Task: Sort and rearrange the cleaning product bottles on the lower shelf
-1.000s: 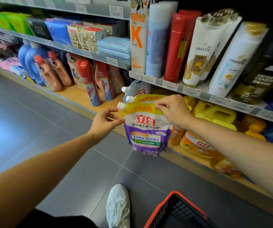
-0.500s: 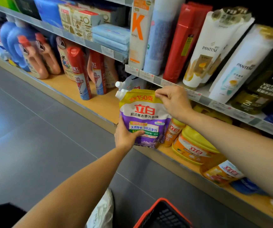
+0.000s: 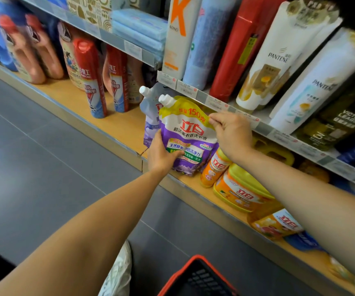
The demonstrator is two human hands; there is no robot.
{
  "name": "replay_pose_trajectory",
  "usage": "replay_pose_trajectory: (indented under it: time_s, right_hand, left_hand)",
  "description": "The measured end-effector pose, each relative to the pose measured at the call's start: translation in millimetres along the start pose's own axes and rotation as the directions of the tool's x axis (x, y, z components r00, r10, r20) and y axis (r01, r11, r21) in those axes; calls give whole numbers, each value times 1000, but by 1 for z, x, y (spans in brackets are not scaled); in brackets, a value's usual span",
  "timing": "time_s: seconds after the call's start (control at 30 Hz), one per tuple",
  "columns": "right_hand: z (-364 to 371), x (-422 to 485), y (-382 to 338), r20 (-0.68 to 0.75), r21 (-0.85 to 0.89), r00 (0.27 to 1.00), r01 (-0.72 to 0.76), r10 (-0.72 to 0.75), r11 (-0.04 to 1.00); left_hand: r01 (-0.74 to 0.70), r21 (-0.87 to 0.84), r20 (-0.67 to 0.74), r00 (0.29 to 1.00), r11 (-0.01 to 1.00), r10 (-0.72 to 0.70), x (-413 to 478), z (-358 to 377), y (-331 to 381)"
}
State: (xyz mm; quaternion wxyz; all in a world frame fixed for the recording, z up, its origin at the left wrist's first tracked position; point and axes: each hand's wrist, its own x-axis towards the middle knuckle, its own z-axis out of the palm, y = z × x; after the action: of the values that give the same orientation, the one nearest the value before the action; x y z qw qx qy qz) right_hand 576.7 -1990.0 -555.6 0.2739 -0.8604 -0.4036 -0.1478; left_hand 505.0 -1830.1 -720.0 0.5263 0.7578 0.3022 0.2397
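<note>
While both hands hold the purple refill pouch (image 3: 188,133), the sort looks early-to-mid, approx.: pouch sits upright at the front edge of the lower shelf (image 3: 116,127), just in front of a 2nd pouch (image 3: 150,116), not yet let go; yellow jugs (image 3: 242,193) to the R look tilted & prob. need straightening. L hand (image 3: 161,152) grips the pouch's lower-L side, thumb across the front; R hand (image 3: 230,133) pinches its top-R corner, wrist bent down.

two pouches (image 3: 185,133) (image 3: 150,118), two spray cans (image 3: 91,80) (image 3: 118,82), two hands (image 3: 161,153) (image 3: 232,133)
</note>
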Motion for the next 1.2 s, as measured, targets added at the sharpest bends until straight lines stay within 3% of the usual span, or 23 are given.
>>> replay_pose_trajectory:
  time_s: [0.13, 0.27, 0.43, 0.5, 0.57, 0.63, 0.87, 0.97, 1.2]
  right_hand:
    - [3, -8, 3, 103, -161, 992, -60, 77, 985]
    - [6, -19, 1, 71, -130, 993, -80, 89, 988]
    - [12, -28, 1, 130, -131, 991, 0, 17, 991]
    - [14, -27, 2, 146, -125, 989, 7, 12, 992]
    - [15, -25, 2, 152, -113, 987, -24, 42, 993]
    - [16, -23, 1, 168, -116, 983, -57, 76, 992]
    - [11, -24, 0, 271, -29, 952, -138, 141, 990]
    - [6, -24, 1, 338, -77, 931, -119, 138, 990]
    - [-21, -26, -24, 367, -100, 922, -92, 123, 991]
  left_hand:
    - [16, 34, 147, 989, 999, -21, -6, 0, -12]
    - [27, -26, 240, 971, 999, -20, -7, -20, -21]
    - [95, -138, -143, 983, 986, -115, 17, -58, 1]
    - [68, -202, -184, 977, 977, -106, 42, -70, 18]
    - [67, -232, -125, 987, 970, -98, 67, -78, 31]
    - [41, -170, -63, 997, 985, -52, 84, -83, 39]
    - [-75, 217, -91, 991, 973, 96, 92, -109, 57]
    - [-123, 275, -103, 982, 954, 157, 78, -127, 73]
    - [-268, 537, 67, 959, 800, 276, 32, -195, 113]
